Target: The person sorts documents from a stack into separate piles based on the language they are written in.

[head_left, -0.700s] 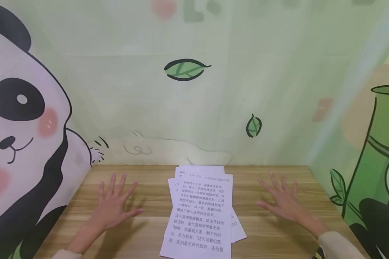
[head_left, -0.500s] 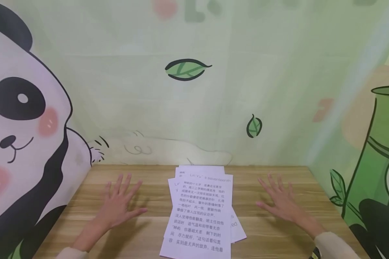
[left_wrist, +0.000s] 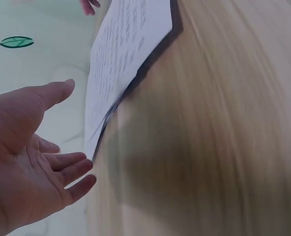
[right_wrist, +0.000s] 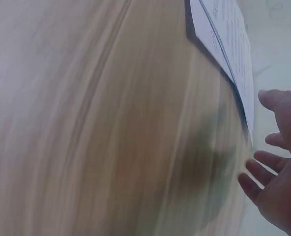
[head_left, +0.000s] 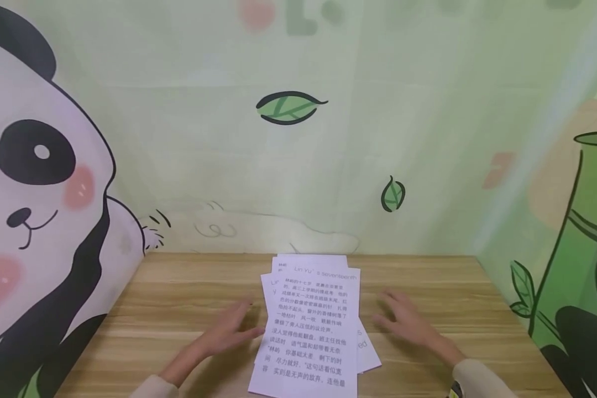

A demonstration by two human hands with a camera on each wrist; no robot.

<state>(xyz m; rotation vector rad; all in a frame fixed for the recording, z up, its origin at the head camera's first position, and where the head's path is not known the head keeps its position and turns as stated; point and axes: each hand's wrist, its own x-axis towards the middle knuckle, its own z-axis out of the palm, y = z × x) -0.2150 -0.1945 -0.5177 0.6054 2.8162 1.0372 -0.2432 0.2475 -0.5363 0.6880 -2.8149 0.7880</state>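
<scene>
Overlapping white printed sheets

Printed sheets overlap on the tabletop, reaching its far edge; left hand left of them, right hand right, both apparently above the tabletop.

The right hand was cut off by the right edge of the view, its fingers spread apart and pointed toward the papers, with a narrow gap left between the thumb and the sheets. The papers were overlapped at the top, marked with rows of print too small to be read, and edged by a dark band on the table. The wood-grained table was slightly blurred, darkened beside the fingers by a soft shadow, and bordered by a pale wall.
</scene>
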